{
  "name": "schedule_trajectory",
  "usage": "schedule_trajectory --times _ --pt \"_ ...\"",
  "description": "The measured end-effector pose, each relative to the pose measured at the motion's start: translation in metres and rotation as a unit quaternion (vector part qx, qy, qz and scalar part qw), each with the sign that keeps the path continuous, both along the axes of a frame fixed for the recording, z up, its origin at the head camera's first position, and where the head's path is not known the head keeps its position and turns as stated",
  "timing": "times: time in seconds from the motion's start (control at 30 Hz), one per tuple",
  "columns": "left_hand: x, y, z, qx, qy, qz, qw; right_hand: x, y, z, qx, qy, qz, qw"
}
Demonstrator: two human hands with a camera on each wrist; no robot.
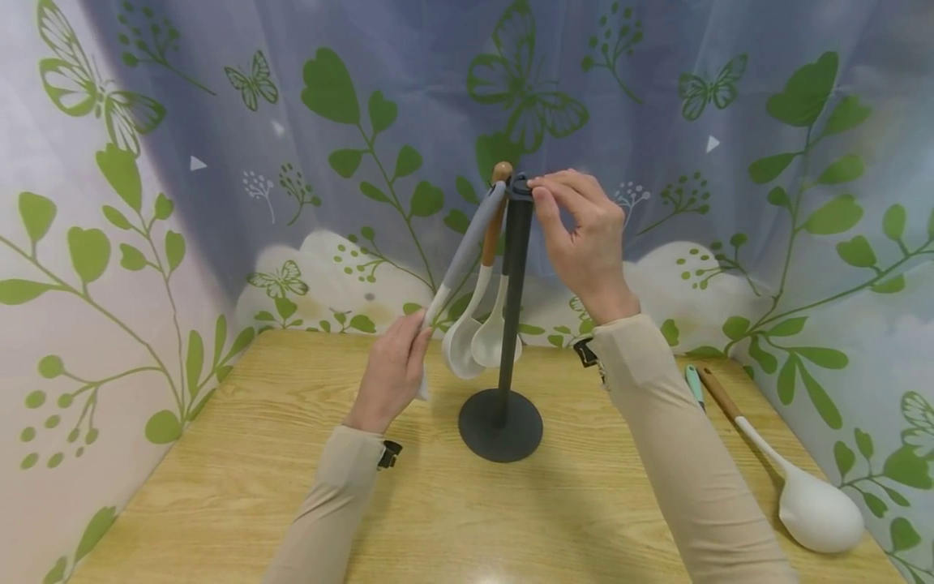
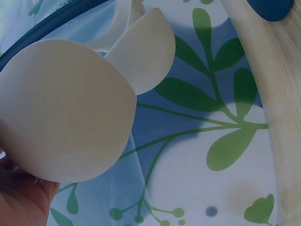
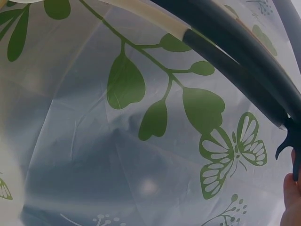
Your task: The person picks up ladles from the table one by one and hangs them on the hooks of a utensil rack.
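Observation:
In the head view, my left hand [image 1: 392, 367] holds a kitchen utensil with a grey handle [image 1: 470, 235] and white shaft, slanted up towards the stand. Its broad, rounded white head [image 2: 70, 110] fills much of the left wrist view, fingers at its lower edge. The handle's tip is right at the top of a dark utensil stand [image 1: 515, 300]. With thumb and fingers, my right hand [image 1: 586, 239] pinches the stand's hooked top [image 3: 292, 141]. A ladle [image 1: 463, 349] with a brown handle and a white spoon [image 1: 489, 345] with a dark handle hang from the stand.
The stand's round base [image 1: 500, 442] rests on the wooden table [image 1: 241, 478]. At the right lie a large white ladle [image 1: 820, 511] with a brown handle and a utensil with a mint-green handle [image 1: 694, 381]. A leaf-patterned curtain [image 1: 409, 97] closes off the back and sides.

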State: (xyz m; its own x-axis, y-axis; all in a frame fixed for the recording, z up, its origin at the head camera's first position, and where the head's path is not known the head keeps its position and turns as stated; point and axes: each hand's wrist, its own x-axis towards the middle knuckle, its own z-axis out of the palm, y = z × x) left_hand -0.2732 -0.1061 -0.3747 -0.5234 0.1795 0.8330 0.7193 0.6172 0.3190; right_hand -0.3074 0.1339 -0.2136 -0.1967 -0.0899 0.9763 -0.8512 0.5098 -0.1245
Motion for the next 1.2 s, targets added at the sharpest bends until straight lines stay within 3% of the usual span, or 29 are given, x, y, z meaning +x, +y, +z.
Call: schedule_trajectory --times 0.6,1.2 --pt "-0.0079 0.0059 -0.0061 -0.043 0.004 0.031 0.9986 -0.0012 -0.0030 -0.0016 -0.003 0.003 0.002 1.0000" --pt "-0.0057 0.0085 -0.0064 -0.032 -0.020 0.011 0.9992 0.0001 0.0032 -0.0009 0.007 0.009 0.016 0.9998"
